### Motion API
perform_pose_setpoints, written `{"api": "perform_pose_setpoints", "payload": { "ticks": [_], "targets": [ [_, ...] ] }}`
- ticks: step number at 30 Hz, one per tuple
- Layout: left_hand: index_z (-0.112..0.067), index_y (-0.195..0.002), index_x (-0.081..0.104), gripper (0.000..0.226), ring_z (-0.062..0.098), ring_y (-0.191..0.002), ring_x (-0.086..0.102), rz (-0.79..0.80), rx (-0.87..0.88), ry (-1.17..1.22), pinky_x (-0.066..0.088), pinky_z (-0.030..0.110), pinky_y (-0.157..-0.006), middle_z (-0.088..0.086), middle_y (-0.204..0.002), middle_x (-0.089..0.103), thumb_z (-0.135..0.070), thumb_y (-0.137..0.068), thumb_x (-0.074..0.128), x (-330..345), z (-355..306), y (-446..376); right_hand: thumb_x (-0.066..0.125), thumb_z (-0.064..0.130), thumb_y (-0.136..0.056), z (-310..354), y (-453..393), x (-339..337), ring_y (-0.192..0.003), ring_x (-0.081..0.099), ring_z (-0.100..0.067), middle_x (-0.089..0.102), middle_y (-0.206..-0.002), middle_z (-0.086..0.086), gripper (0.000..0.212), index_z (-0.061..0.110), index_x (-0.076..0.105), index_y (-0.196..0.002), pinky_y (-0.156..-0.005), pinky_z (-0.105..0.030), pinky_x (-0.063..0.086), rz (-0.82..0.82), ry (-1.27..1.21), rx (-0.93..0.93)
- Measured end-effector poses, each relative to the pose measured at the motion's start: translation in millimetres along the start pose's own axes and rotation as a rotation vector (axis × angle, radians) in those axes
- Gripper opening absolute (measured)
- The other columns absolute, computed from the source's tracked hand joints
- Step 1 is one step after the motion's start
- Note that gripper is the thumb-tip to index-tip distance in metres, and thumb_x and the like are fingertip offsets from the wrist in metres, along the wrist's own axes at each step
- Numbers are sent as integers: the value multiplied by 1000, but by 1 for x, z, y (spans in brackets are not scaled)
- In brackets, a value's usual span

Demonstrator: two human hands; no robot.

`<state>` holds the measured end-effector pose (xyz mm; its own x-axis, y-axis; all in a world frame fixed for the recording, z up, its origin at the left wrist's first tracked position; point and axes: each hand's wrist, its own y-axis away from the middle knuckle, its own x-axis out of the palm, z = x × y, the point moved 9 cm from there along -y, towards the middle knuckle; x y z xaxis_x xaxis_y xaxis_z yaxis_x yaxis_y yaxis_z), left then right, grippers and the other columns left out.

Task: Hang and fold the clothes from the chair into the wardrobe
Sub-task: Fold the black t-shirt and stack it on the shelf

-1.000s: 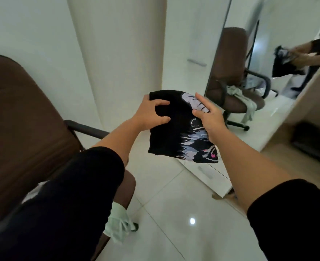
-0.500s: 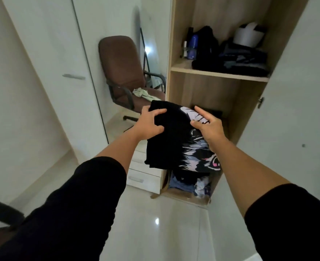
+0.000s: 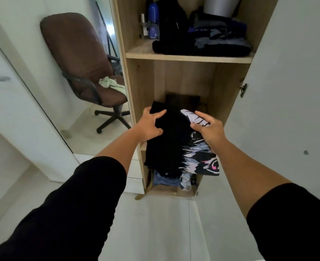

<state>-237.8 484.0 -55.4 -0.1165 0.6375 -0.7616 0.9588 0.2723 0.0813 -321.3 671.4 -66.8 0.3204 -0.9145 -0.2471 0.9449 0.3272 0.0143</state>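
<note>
wooden wardrobe [image 3: 130,76] stood open, white door [image 3: 291,91] swung to the right. upper shelf [image 3: 189,57] loaded with a dark folded clothes pile [image 3: 202,47], a blue bottle [image 3: 153,21] and a small clear bottle [image 3: 143,25] at its left end, a pale rounded object [image 3: 220,5] at the back. dark folded item [image 3: 182,100] seen deep in the middle compartment. bottom compartment filled with crumpled blue and pale garments [image 3: 167,180]. brown office chair [image 3: 80,59], seen in the mirror, stood on the pale tiled floor [image 3: 155,223], a light green cloth [image 3: 111,83] laid on its seat.

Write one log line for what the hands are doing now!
both hands grip folded black shirt | at open wardrobe | not shelved yet
</note>
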Motion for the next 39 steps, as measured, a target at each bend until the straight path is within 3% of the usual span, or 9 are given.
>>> {"api": "perform_pose_setpoints", "payload": {
  "ticks": [9,12,15,17,20,25,29,35,39],
  "targets": [
    [-27,-148,26,77,26,-131,37,145,-61,2,31,14,-92,7,-152,1,-4,-85,63,65,82,-135,76,23,-78,-109,-108,29,-100,60,-19,54,-134,-5,51,27,60,-126,-85,-21,45,-146,112,146],
    [-26,-148,27,76,26,-131,37,158,-83,-7,29,13,-94,7,-152,2,-3,-85,63,94,112,-184,76,23,-78,-150,-151,41,-98,60,-18,55,-133,-7,50,24,60,-125,-85,-25,50,-145,111,158],
    [-26,-147,31,75,26,-134,34,134,-89,16,30,15,-99,7,-152,3,-2,-84,64,122,143,-234,73,21,-81,-193,-198,53,-62,42,-1,62,-113,-9,44,20,60,-123,-55,-10,41,-105,100,137],
    [-27,-145,35,72,25,-136,31,96,-93,46,30,18,-106,6,-152,3,-2,-84,64,140,163,-265,71,20,-83,-220,-228,58,-61,41,0,58,-97,-3,41,20,60,-122,-50,-7,40,-107,132,103],
    [-27,-143,38,67,22,-136,30,20,-64,65,25,11,-102,7,-152,4,-4,-85,62,162,187,-300,75,21,-79,-256,-269,67,-90,63,-20,63,-112,-8,40,23,64,-118,-80,-29,54,-157,185,64],
    [-11,-147,29,56,23,-144,13,-97,-44,-68,5,6,-104,10,-155,-6,-8,-94,47,192,217,-334,68,31,-84,-299,-313,91,-127,43,-28,35,-141,-12,64,34,39,-141,-110,-36,36,-15,357,30],
    [-17,-152,12,55,22,-145,-14,4,-175,-307,5,48,-118,-1,-158,-14,-34,-101,27,221,247,-337,52,60,-85,-323,-313,108,-143,17,-30,17,-155,-12,83,38,4,-149,-114,-45,24,70,660,21],
    [-25,-151,-2,72,21,-145,-17,106,-203,-369,0,50,-116,-3,-158,-15,-58,-95,27,227,257,-343,48,45,-93,-325,-320,112,-142,18,-29,27,-152,-18,64,30,20,-149,-112,-40,21,76,796,-67],
    [-23,-151,-2,71,21,-145,-16,77,-202,-374,5,51,-117,-1,-159,-14,-57,-96,26,220,252,-339,42,47,-96,-326,-315,108,-146,4,-28,10,-159,-10,64,31,12,-150,-115,-47,14,127,818,67]
  ]
}}
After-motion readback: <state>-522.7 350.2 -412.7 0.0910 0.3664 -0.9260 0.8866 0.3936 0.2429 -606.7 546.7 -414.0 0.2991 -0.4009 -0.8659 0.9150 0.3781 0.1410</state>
